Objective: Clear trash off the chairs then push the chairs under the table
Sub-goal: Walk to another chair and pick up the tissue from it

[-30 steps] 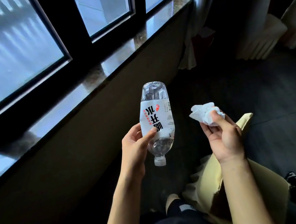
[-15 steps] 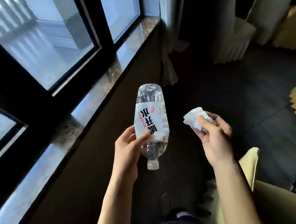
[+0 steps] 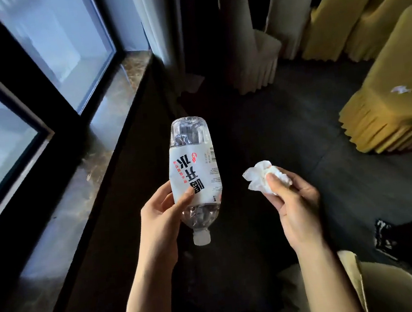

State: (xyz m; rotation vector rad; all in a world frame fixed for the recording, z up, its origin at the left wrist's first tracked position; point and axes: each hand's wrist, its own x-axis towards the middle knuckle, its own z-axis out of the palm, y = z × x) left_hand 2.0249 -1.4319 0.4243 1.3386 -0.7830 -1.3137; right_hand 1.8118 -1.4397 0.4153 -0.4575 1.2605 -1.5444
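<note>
Cold, bluish daylight comes through the window (image 3: 61, 49) on the left and glares off the stone sill (image 3: 116, 109). Away from it the room is dim, the floor (image 3: 299, 133) nearly black. Straight lines bow toward the edges, and the yellow chair covers (image 3: 394, 67) look soft.

The left hand (image 3: 159, 219) grips a clear plastic bottle (image 3: 194, 172) upside down — white cap (image 3: 202, 238) pointing at the floor. The right hand (image 3: 294, 206) pinches a crumpled tissue (image 3: 260, 176). On the right, a yellow-covered chair (image 3: 395, 100) carries a small white scrap (image 3: 400, 89); a marble windowsill (image 3: 105, 130) runs along the left.
</note>
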